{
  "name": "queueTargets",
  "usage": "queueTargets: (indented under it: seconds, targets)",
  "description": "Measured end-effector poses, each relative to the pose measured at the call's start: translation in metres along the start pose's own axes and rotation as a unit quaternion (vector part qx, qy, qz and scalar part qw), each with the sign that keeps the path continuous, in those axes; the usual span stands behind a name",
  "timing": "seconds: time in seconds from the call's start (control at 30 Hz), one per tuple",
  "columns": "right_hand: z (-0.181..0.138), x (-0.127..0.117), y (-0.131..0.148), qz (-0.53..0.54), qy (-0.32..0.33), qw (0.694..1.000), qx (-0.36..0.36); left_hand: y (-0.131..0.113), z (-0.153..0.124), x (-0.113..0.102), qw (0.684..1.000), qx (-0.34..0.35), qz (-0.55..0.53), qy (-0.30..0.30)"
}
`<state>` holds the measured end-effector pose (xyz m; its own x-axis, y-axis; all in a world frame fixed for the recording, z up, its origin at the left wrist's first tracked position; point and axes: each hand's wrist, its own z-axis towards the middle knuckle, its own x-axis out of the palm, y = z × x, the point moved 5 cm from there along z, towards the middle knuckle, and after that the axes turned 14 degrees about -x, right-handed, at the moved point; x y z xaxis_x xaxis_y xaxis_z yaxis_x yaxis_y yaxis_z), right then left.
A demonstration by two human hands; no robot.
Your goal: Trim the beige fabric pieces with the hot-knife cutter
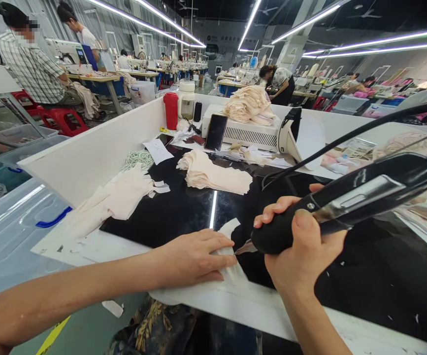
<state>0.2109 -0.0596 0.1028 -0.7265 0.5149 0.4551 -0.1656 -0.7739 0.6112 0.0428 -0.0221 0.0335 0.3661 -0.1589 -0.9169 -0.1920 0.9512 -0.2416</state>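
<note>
My left hand (194, 259) lies flat with fingers stretched out, pressing a small white fabric piece (231, 268) against the near edge of the black tabletop. In my right hand (304, 246) is a black corded handheld tool (349, 197) with a silver lever along its body; my fingers wrap round its rounded front end. Its thin pointed metal tip (246, 247) reaches the fabric beside my left fingertips. Just beyond lies a stack of cream fabric pieces (216, 172). More loose cream pieces (120, 199) are spread at the left.
A white box (250, 135) carries a heap of cream fabric (248, 104), and a phone (216, 132) leans on its front. A red flask (171, 111) stands near the back-left wall. The tool's black cable (346, 145) arches over the right side. Other people sit at sewing machines beyond.
</note>
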Motion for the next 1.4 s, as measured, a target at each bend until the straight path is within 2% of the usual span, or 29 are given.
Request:
queueTargets:
  seconds: [0.2,0.3,0.43,0.6,0.8,1.07,1.4]
  targets:
    - [-0.001,-0.003,0.004,0.002,0.004,1.0,0.008,-0.018,-0.009,0.0,0.999,-0.05,-0.004,0.014]
    - [-0.002,-0.005,0.007,0.005,0.011,1.0,0.01,-0.022,-0.007,-0.008,0.998,-0.057,-0.011,-0.003]
    - [-0.002,-0.007,0.008,0.005,0.014,1.0,0.007,-0.006,0.013,-0.019,1.0,-0.007,-0.019,-0.012]
    - [-0.002,-0.008,0.007,0.0,0.009,1.0,0.009,0.025,0.039,-0.012,0.995,0.052,-0.056,0.068]
    - [-0.004,-0.009,0.006,0.013,0.015,1.0,0.006,0.043,0.04,-0.004,0.992,0.057,-0.08,0.082]
    - [-0.004,-0.009,0.007,0.013,0.004,1.0,-0.002,0.048,0.034,-0.007,0.993,0.046,-0.087,0.069]
    - [-0.004,-0.009,0.011,-0.006,-0.007,1.0,0.0,0.047,0.033,-0.013,0.991,0.064,-0.093,0.077]
